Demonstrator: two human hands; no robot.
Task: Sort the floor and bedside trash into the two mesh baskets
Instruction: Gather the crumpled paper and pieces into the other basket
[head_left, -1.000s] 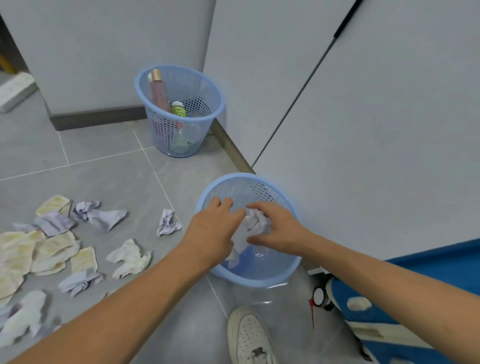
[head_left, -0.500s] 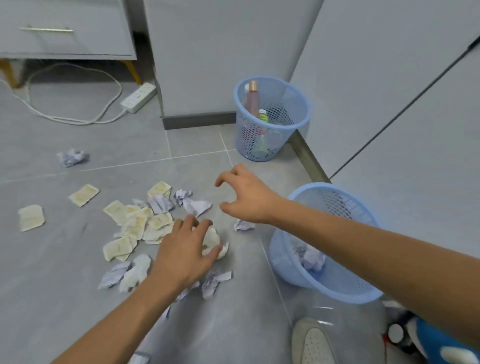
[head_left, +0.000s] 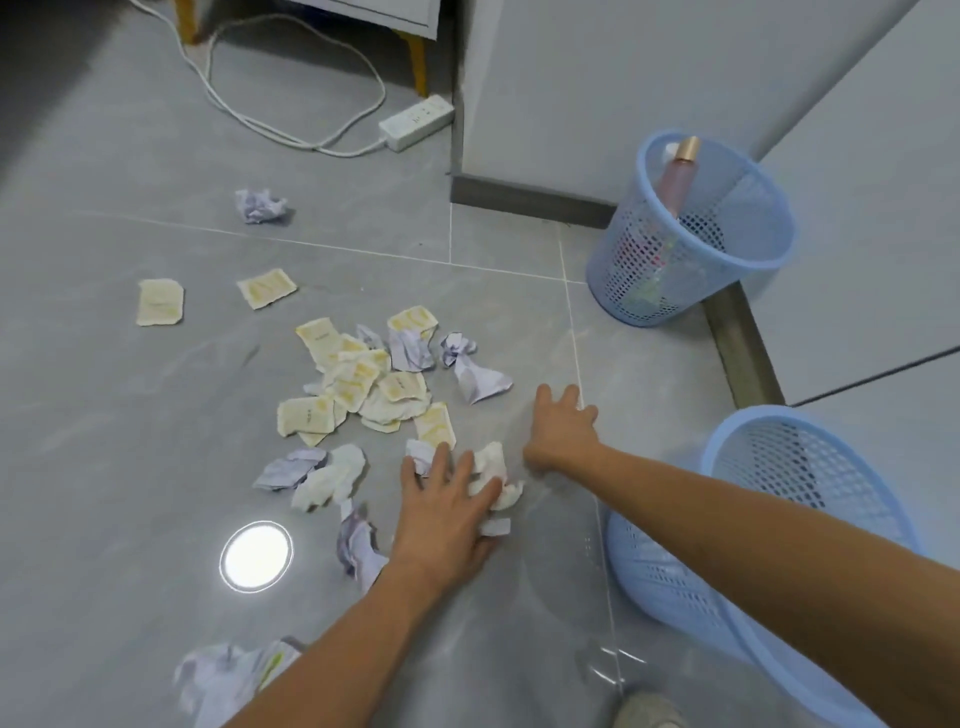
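Mostly crumpled paper scraps (head_left: 363, 379), yellowish-white

Left hand (head_left: 447, 512) lies palm down, fingers spread and lightly curled; right hand (head_left: 563, 434), just beyond it, reaches forward with fingers splayed; both forearms extended.
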